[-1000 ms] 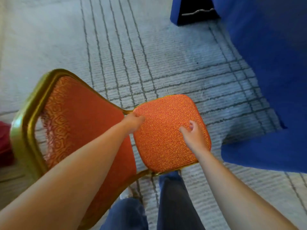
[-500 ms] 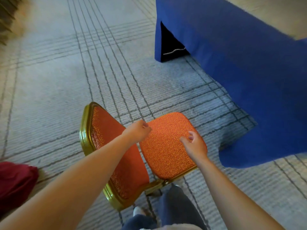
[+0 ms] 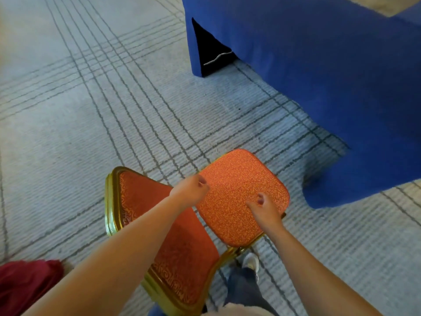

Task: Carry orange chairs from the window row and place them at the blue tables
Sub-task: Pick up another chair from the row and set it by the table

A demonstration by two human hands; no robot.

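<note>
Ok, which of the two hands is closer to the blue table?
The right hand, holding the orange chair on the side facing the blue table; the left hand holds the seat's other edge, by the backrest.

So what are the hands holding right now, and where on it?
Orange chair: left hand grips one seat edge, right hand the opposite edge.

Gold-framed orange chair [image 3: 237, 190], perhaps lifted, sits upright with its seat toward the blue-draped table [image 3: 319, 76].

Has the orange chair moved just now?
Yes. Against the blue table cloth, whose size holds, the orange chair has shrunk in view: it has dropped toward the carpet, staying beside the cloth's corner.
</note>
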